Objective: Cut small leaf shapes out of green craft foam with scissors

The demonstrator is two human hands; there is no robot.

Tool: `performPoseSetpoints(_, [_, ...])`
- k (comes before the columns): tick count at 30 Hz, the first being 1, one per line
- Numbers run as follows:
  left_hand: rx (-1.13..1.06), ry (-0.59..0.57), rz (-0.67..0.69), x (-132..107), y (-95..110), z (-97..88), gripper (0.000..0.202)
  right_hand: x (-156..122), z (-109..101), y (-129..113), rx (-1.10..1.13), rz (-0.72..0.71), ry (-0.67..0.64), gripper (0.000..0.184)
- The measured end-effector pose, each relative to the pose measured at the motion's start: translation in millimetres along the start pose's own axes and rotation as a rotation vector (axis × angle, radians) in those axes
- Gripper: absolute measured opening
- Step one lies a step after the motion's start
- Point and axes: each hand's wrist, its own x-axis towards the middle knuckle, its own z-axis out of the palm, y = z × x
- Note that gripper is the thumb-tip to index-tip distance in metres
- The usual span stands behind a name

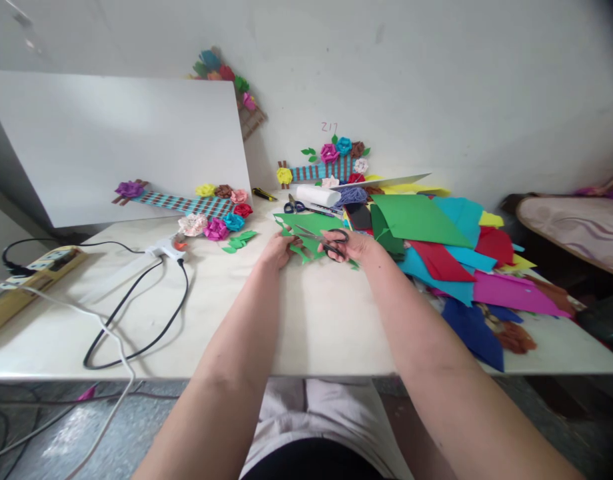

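My right hand (354, 245) is closed around black-handled scissors (332, 252), fingers in the loops. Their blades point left, toward my left hand, and look slightly apart. Closed at the fingertips, my left hand (279, 249) grips a small piece of green paper (287, 231). A larger green sheet (316, 223) with a cut edge lies flat behind both hands, and green scraps lie around them. Left of my left hand, several cut green leaves (240, 241) rest on the table, close to a woven blue-and-brown strip (186, 202) with paper flowers.
A hot glue gun (165, 250) with a looped black cord sits left, near a power strip (29, 283). Coloured sheets (426, 220) pile up at right. Behind are a second pair of scissors (294, 205), a white roll (317, 195), a cutter (264, 194) and a white board (116, 147).
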Motion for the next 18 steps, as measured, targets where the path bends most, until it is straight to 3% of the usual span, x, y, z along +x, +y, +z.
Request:
performPoseSetpoints(10, [0.021,-0.053,0.008,2,0,-3.1,0.043,-1,6,-3,-0.056,0.038,0.007,0.047])
performPoseSetpoints(18, [-0.001,-0.044,0.035,1,-4,-0.4,0.025,6,26,-7,-0.070,-0.019,0.102,0.048])
